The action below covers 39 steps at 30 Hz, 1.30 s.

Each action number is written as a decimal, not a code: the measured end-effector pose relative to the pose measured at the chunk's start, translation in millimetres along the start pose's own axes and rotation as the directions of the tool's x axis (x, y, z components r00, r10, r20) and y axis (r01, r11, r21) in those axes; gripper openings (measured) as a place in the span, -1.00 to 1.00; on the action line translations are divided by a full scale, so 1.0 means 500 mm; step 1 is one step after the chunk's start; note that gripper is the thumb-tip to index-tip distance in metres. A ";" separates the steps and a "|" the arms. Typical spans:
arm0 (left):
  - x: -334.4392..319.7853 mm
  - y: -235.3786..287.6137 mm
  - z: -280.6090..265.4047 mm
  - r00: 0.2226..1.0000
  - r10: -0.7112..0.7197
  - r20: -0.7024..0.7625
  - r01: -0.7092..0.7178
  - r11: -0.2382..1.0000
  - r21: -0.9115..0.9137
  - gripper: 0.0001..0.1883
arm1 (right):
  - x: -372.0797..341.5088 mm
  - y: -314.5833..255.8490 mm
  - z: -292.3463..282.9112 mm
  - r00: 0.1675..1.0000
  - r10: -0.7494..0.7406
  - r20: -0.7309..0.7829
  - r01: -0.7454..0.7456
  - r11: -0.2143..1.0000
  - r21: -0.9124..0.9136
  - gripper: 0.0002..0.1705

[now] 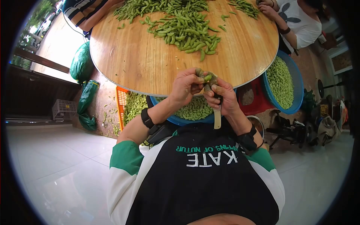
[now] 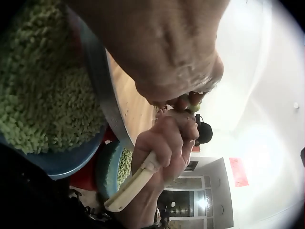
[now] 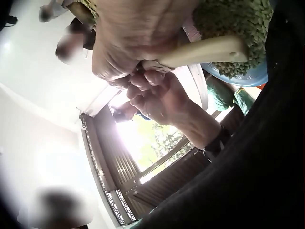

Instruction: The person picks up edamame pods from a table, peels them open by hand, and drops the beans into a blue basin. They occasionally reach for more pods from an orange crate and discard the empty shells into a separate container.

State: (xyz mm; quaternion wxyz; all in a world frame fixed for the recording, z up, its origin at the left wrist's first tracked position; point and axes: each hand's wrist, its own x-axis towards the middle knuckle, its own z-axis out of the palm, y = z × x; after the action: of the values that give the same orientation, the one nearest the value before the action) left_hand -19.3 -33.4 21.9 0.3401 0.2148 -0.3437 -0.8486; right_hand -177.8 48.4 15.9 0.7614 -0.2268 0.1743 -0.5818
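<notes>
Over the near edge of the round table, my left hand [image 1: 184, 88] pinches a green edamame pod [image 1: 207, 78] between thumb and fingers. My right hand [image 1: 225, 98] meets it from the other side, thumb close to the pod. Its curled fingers grip a tool with a cream handle [image 1: 217, 119], which points down toward my body; the working end is hidden by the hands. The same handle [image 2: 131, 190] sticks out below the right fist in the left wrist view. Below the hands sits a blue basin [image 1: 180, 120] of shelled beans [image 1: 193, 110].
Unshelled pods [image 1: 183, 28] lie heaped on the wooden table [image 1: 131, 56]. Another blue basin [image 1: 296, 105] of beans stands right, by a red stool [image 1: 255, 99]. An orange basket [image 1: 120, 103] and green sacks [image 1: 81, 62] are left. Two people sit across, one in a white shirt [image 1: 305, 26].
</notes>
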 end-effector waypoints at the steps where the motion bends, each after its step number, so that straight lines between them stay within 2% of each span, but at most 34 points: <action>1: 0.001 -0.002 -0.001 1.000 -0.027 0.004 0.027 0.999 -0.023 -0.91 | -0.003 0.000 0.001 1.000 0.001 0.001 -0.001 1.000 -0.002 -0.66; 4: -0.005 0.005 0.007 0.997 -0.081 0.014 0.082 0.995 -0.054 -0.92 | -0.008 -0.001 -0.001 0.998 0.030 0.061 -0.035 0.996 0.082 -0.64; 6: -0.008 0.016 0.011 0.994 -0.109 0.019 0.110 0.992 -0.067 -0.92 | -0.012 -0.006 -0.008 0.998 0.003 -0.063 -0.017 0.975 -0.222 -0.66; 7: -0.004 0.025 0.008 0.977 -0.209 -0.044 0.207 0.978 -0.039 -0.93 | -0.009 0.003 -0.007 0.998 0.004 -0.063 -0.018 0.975 -0.221 -0.66; 8: -0.002 0.031 0.004 0.947 -0.303 -0.110 0.303 0.953 -0.017 -0.94 | -0.004 0.018 -0.003 0.981 -0.195 -0.011 0.148 0.779 -0.609 -0.69; 9: -0.001 0.035 -0.001 0.947 -0.300 -0.113 0.300 0.954 -0.018 -0.94 | -0.001 0.028 -0.001 0.930 -0.347 0.121 0.267 0.411 -0.872 -0.71; 10: 0.000 0.038 -0.006 0.941 -0.316 -0.126 0.319 0.948 0.007 -0.96 | -0.001 0.032 -0.006 0.931 -0.344 0.125 0.269 0.411 -0.871 -0.71; 12: 0.001 0.036 -0.004 0.934 -0.330 -0.138 0.337 0.941 0.030 -0.97 | -0.005 0.032 -0.016 0.953 -0.298 -0.059 0.083 0.443 -0.892 -0.79; 13: -0.003 0.028 0.005 0.970 -0.189 -0.152 0.205 0.974 0.096 -0.92 | 0.000 0.020 -0.020 0.971 -0.141 -0.193 -0.045 0.683 -0.729 -0.87; 14: -0.006 0.022 0.013 0.987 -0.042 -0.155 0.068 0.984 0.166 -0.87 | 0.000 0.020 -0.018 0.971 -0.144 -0.192 -0.043 0.684 -0.728 -0.87; 15: -0.012 0.019 0.019 0.987 -0.038 -0.155 0.065 0.983 0.170 -0.87 | 0.002 0.016 -0.008 0.974 -0.080 -0.214 -0.030 0.883 -0.468 -0.87; 16: -0.019 0.017 0.025 0.997 0.043 -0.065 -0.025 0.967 0.252 -0.81 | 0.006 0.015 -0.002 0.977 -0.011 -0.213 -0.023 0.987 -0.157 -0.88; 17: -0.025 0.014 0.028 0.993 0.113 0.033 -0.118 0.939 0.323 -0.75 | 0.004 0.017 -0.011 0.972 -0.010 -0.233 -0.020 0.992 -0.124 -0.86; 21: -0.029 0.014 0.008 0.994 0.068 0.089 -0.092 0.948 0.305 -0.74 | -0.001 0.008 -0.018 0.970 0.045 -0.240 -0.072 0.992 -0.103 -0.85; 23: -0.019 0.006 -0.016 0.992 0.110 0.062 -0.126 0.841 0.526 -0.81 | -0.003 0.009 -0.006 0.964 0.096 -0.248 -0.116 0.991 -0.067 -0.82; 24: -0.019 0.005 -0.015 0.992 0.110 0.062 -0.126 0.841 0.527 -0.81 | -0.003 0.012 -0.007 0.964 0.095 -0.248 -0.115 0.991 -0.067 -0.82; 26: -0.019 0.000 -0.009 0.967 0.227 0.119 -0.254 0.801 0.542 -0.86 | -0.007 0.020 -0.009 0.971 0.052 -0.233 -0.108 0.967 -0.232 -0.69; 27: -0.014 -0.002 -0.014 0.967 0.224 0.121 -0.253 0.801 0.543 -0.86 | -0.010 0.022 -0.004 0.971 0.050 -0.234 -0.105 0.967 -0.231 -0.69; 29: -0.005 -0.008 -0.032 0.884 0.434 0.175 -0.415 0.555 0.721 -0.87 | -0.022 0.025 0.009 0.976 -0.065 -0.206 -0.068 0.814 -0.577 -0.57; 30: -0.009 -0.004 -0.030 0.885 0.433 0.174 -0.414 0.556 0.721 -0.87 | -0.028 0.028 0.008 0.976 -0.064 -0.208 -0.069 0.814 -0.577 -0.57; 32: -0.023 0.002 -0.024 0.965 0.260 0.038 -0.225 0.742 0.631 -0.89 | -0.040 0.033 0.005 0.968 -0.174 -0.180 -0.014 0.680 -0.733 -0.49; 35: -0.029 0.001 -0.014 0.970 0.237 0.057 -0.224 0.773 0.593 -0.89 | -0.042 0.017 -0.004 0.972 -0.182 -0.146 -0.004 0.612 -0.791 -0.51; 36: -0.031 0.000 -0.013 0.970 0.237 0.060 -0.225 0.772 0.594 -0.89 | -0.040 0.013 -0.001 0.972 -0.185 -0.145 -0.002 0.611 -0.792 -0.51; 38: -0.033 -0.003 -0.011 0.998 0.059 0.018 -0.060 0.866 0.496 -0.88 | -0.036 0.004 0.006 0.982 -0.086 -0.171 -0.048 0.752 -0.657 -0.52; 39: -0.033 -0.003 -0.009 0.998 0.056 0.020 -0.059 0.867 0.495 -0.88 | -0.034 0.003 0.005 0.981 -0.088 -0.174 -0.049 0.752 -0.657 -0.52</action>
State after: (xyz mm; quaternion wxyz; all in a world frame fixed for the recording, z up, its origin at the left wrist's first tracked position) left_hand -6.0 -22.4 19.9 0.2979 0.2824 -0.5567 -0.7222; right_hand -179.6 65.4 16.9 0.6061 -0.4242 0.4386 -0.5102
